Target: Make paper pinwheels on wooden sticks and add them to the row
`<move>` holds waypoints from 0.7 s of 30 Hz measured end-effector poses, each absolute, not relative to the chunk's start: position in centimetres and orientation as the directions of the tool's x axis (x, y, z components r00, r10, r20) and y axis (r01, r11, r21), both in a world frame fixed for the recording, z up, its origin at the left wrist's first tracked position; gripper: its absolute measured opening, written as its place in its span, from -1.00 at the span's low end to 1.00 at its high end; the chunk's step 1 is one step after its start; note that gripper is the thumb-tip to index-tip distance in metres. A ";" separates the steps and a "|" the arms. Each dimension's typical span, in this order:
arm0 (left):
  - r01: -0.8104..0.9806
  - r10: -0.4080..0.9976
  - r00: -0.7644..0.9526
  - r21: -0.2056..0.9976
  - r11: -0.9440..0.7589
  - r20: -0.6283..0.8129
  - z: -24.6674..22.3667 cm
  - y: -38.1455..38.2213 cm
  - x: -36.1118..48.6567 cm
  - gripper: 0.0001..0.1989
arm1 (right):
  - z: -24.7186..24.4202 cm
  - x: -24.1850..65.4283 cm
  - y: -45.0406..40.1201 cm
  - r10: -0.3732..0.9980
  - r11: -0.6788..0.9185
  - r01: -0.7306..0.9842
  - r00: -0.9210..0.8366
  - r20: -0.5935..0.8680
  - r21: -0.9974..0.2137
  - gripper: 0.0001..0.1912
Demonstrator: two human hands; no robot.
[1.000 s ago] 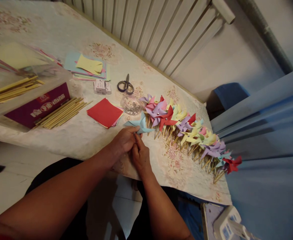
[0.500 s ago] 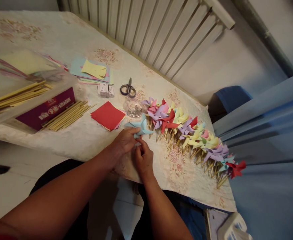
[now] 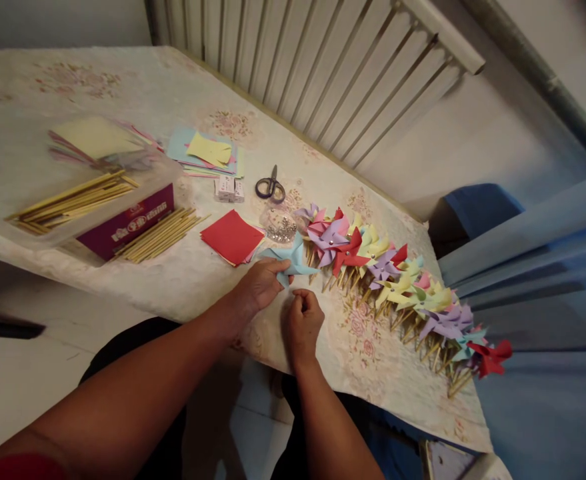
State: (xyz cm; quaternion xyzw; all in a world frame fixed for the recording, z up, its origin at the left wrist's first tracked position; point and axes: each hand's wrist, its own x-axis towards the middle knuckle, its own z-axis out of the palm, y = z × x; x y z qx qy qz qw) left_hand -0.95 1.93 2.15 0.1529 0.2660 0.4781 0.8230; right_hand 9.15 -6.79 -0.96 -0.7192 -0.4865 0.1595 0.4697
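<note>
L hand pinches blue pinwheel, prob. so folds stay put; R hand curled just below, can't tell if holding anything.

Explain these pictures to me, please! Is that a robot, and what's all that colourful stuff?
No robot here! Those are a person's two bare hands. Every picture comes from one camera worn on that person's head, looking forward and down.

The left hand holds a light-blue paper pinwheel. The right hand is curled up close by; I can't see whether anything is inside it.

On the flowery tablecloth are red paper, scissors and thin sticks beside a box with a purple label. Over to the right of the picture lies a long row of colourful pinwheels.
</note>
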 end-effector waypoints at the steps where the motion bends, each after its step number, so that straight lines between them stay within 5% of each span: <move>1: -0.705 0.869 0.404 0.508 0.494 -0.285 2.2 1.9 -1.0 -0.82 | -1.0 9.1 -6.7 0.850 -0.084 0.556 0.473 0.232 -0.827 -0.73; 21: -0.745 0.884 0.362 0.480 0.464 -0.294 2.7 2.0 -2.0 -0.72 | -2.2 9.1 -6.8 0.844 -0.075 0.611 0.460 0.276 -0.788 -0.70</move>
